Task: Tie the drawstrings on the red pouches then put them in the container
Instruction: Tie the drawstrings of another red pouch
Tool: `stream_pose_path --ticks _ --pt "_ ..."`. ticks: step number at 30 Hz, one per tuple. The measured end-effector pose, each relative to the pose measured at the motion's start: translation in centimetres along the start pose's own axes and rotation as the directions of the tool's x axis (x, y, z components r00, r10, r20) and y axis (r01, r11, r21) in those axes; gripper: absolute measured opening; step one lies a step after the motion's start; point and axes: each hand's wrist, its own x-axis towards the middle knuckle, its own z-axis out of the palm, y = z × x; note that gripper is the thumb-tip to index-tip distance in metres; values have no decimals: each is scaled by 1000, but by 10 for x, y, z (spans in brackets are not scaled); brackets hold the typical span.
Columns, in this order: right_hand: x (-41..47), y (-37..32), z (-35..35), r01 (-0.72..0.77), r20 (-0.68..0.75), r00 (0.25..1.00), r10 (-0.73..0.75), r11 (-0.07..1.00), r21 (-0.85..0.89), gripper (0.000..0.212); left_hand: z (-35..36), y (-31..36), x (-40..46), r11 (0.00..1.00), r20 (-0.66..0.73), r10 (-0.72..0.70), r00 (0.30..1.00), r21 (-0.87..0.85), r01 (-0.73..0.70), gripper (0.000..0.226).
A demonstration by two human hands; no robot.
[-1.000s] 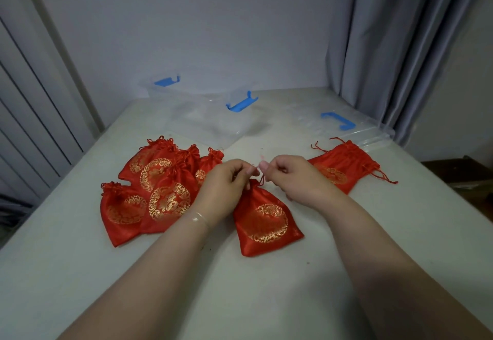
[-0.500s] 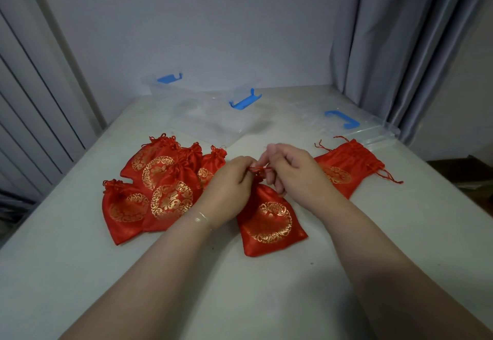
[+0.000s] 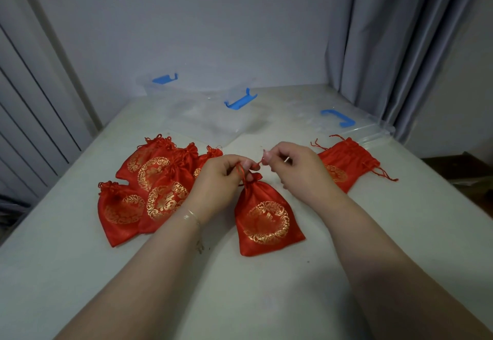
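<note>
The table (image 3: 80, 273) is carrying everything. The clear container (image 3: 210, 115) with blue clips is standing behind the middle pouch (image 3: 266, 222), and its lid (image 3: 346, 126) is lying behind and to the right of it. A pile of pouches (image 3: 149, 190) is lying left of the middle pouch, and one loose pouch (image 3: 344, 166) right of it. Above its neck, the left hand (image 3: 221, 177) is pinching the drawstring (image 3: 241, 171) in a narrow grip, and the right hand (image 3: 296, 169) is pinching the other end.
</note>
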Motion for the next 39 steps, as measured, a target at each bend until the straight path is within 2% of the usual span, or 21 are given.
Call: stream_pose_path --ticks 2,4,7,11,14,16,22,26,29,32,36,39 --pt "1 -2 -4 -19 -45 999 24 995 98 20 -1 -1 0 1000 -12 -23 1000 -13 23 21" --pt "0 -5 -4 -52 18 999 49 982 179 13 -2 -2 1 1000 -14 -25 1000 -17 25 21" --pt "-4 -5 4 -18 127 992 2 993 119 15 -2 1 0 998 -2 9 1000 55 -9 23" --pt "-4 -4 7 30 -9 1000 -30 997 76 5 1 4 -2 1000 3 -6 1000 12 6 21" --pt "-2 -5 -1 24 -168 986 3 987 157 12 1 4 -2 999 -7 -39 999 -36 39 19" --pt "0 -6 -4 21 -219 975 34 970 243 14 -1 4 -2 997 0 -54 999 -56 54 17" --pt "-5 -15 -1 -8 -145 986 79 899 438 13 -5 2 1 998 5 -51 999 -44 51 11" --pt "-4 -17 -4 -74 -90 986 141 853 517 14 -8 3 2 989 -35 -75 997 -134 70 13" --pt "-4 -18 -6 -165 61 986 153 878 450 15 -11 1 2 989 -40 -74 996 -134 68 13" --pt "-5 -15 -5 -215 211 965 153 924 315 25 -12 1 2 999 -9 17 1000 -29 -17 12" --pt "-1 -6 0 -69 68 996 61 991 115 15 -11 4 -1 974 62 176 982 136 -183 15" --pt "-1 -4 4 -61 162 985 54 997 38 14 -8 5 -4 890 73 311 948 327 -317 21"
